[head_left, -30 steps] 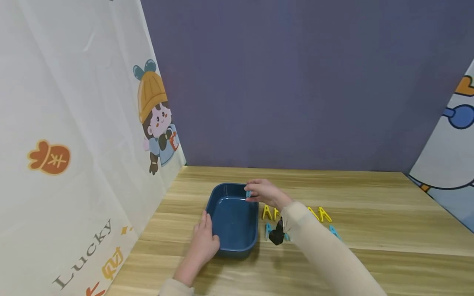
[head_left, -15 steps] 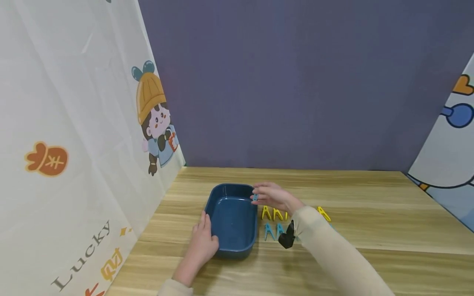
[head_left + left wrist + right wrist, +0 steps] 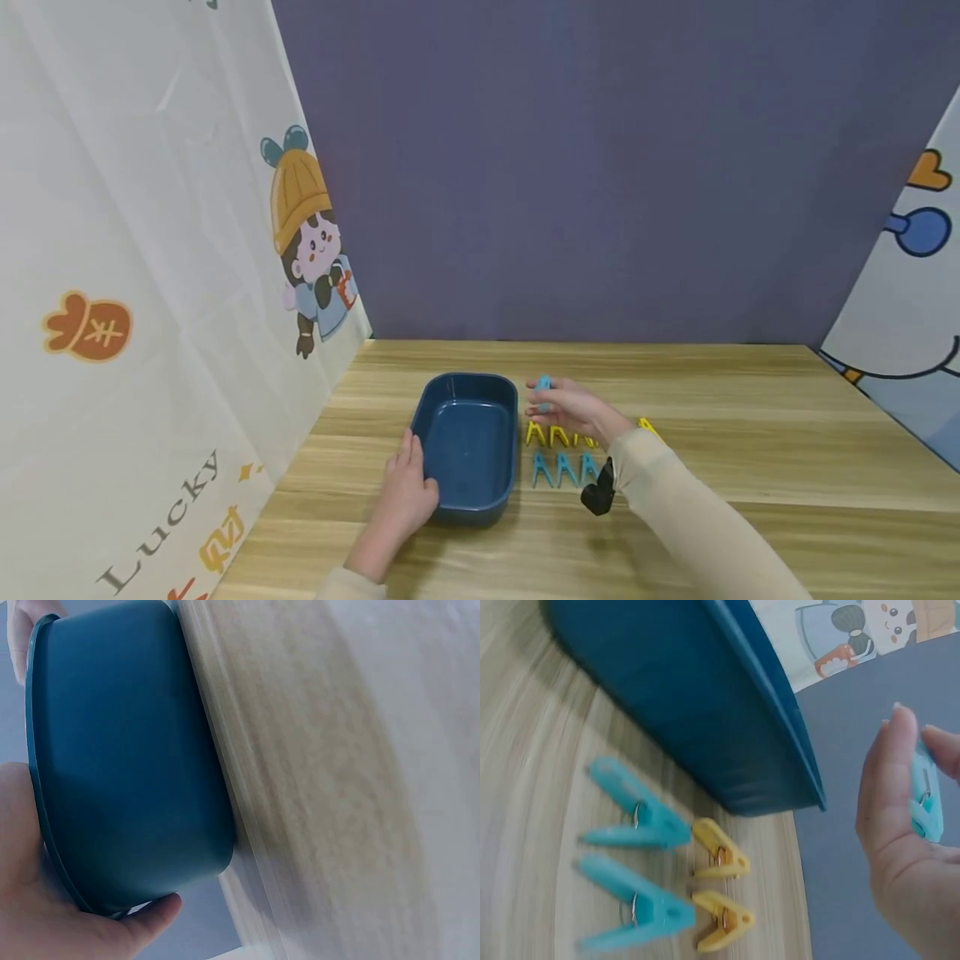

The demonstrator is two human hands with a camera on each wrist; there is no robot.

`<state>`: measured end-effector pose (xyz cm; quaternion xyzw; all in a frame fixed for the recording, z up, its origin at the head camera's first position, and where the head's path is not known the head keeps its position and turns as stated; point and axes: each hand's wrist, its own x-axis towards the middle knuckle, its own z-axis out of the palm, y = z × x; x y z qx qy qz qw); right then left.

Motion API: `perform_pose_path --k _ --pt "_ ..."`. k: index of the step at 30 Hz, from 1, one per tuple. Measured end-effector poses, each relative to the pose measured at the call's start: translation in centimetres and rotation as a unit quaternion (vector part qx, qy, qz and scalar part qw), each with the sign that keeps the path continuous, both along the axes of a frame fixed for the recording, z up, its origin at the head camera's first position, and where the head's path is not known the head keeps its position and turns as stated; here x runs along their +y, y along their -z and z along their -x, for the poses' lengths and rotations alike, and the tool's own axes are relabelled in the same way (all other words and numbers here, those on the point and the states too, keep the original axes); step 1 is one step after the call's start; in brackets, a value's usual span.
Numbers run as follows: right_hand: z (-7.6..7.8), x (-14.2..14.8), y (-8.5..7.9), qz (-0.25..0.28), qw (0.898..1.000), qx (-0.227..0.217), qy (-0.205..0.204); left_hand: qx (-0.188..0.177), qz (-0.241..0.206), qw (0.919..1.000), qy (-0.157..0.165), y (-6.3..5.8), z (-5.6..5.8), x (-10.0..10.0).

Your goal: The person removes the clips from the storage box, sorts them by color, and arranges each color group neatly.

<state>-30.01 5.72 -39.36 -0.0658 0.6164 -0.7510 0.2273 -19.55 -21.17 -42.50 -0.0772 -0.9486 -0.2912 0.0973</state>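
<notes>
My right hand (image 3: pixel 573 407) pinches a light blue clothespin (image 3: pixel 543 383) between thumb and fingers, just right of the basin's far right corner and apart from it. In the right wrist view, the held clothespin (image 3: pixel 925 796) is partly covered by the hand. My left hand (image 3: pixel 405 496) holds the dark blue basin (image 3: pixel 516 450) at its near left corner, with the rim between thumb and fingers. Right of the basin stand a row of yellow clothespins (image 3: pixel 557 436) and a nearer row of light blue clothespins (image 3: pixel 566 469). My right hand and sleeve cover part of both rows.
Everything sits on a wood-grain table (image 3: pixel 750 417). A purple-grey backdrop (image 3: pixel 585 167) rises behind it. White printed sheets hang at the left (image 3: pixel 150 208) and right. A black wrist camera (image 3: pixel 598 492) hangs under my right wrist, close to the blue row.
My right hand has moved right, from over the basin's rim to outside it, still pinching the blue clothespin. My left hand stays at the basin. More blue clothespins show now.
</notes>
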Motion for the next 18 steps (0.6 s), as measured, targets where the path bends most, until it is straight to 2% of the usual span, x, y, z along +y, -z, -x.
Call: perform_pose_path --k 7,14,18 --pt "-0.3 1.4 0.5 -0.024 1.000 0.007 0.015 -0.004 0.003 1.0000 -0.001 0.2 0.1 -0.1" --pt "-0.9 3.0 0.3 -0.001 1.000 -0.001 0.015 -0.003 0.001 1.0000 -0.001 0.4 0.2 0.0" --pt "-1.2 4.2 0.4 -0.007 1.000 0.008 0.015 -0.002 0.003 1.0000 -0.002 0.3 0.2 -0.1"
